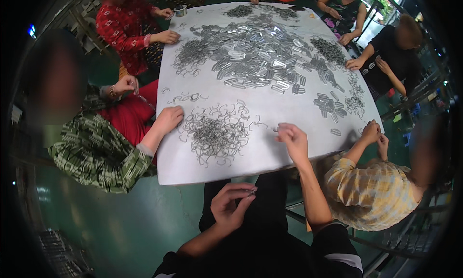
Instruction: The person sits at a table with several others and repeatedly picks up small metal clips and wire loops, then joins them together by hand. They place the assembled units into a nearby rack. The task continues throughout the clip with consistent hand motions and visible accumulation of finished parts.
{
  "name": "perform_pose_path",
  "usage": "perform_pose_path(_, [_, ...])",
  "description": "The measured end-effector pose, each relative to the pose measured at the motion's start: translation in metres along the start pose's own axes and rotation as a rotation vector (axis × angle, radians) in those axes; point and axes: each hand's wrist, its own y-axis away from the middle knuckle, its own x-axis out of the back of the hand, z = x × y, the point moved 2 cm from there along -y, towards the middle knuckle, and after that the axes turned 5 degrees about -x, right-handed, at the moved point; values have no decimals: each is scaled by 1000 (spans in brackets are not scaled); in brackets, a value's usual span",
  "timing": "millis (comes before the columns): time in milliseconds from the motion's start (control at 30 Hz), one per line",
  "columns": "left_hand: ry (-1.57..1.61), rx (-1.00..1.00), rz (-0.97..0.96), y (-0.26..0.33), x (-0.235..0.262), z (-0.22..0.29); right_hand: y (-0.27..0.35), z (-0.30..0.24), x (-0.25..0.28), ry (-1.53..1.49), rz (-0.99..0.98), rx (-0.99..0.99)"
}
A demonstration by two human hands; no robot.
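Note:
My left hand (230, 205) is held over my lap, just off the table's near edge. Its thumb and fingers pinch a small metal piece (253, 190), too small to tell its exact kind. Above the near right part of the table, my right hand (294, 142) has its fingers curled together; what they hold, if anything, I cannot make out. Left of it lies a loose pile of thin curved wire hooks (212, 135). Farther back is a large heap of flat, slotted silver metal plates (260, 51).
The white-covered table (270, 157) carries more wire-hook piles (193, 54) and a small plate group (329, 107). Several people sit around it: a green-patterned sleeve (96, 157) at left, a plaid shirt (376, 186) at right. A tin (180, 10) stands on the far left corner.

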Motion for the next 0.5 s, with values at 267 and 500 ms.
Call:
perform_pose_path(267, [10, 53, -50, 17, -5, -15, 143, -56, -43, -187, -119, 139])
perform_pose_path(500, [-95, 24, -83, 21, -3, -18, 155, -87, -41, 163, -86, 391])
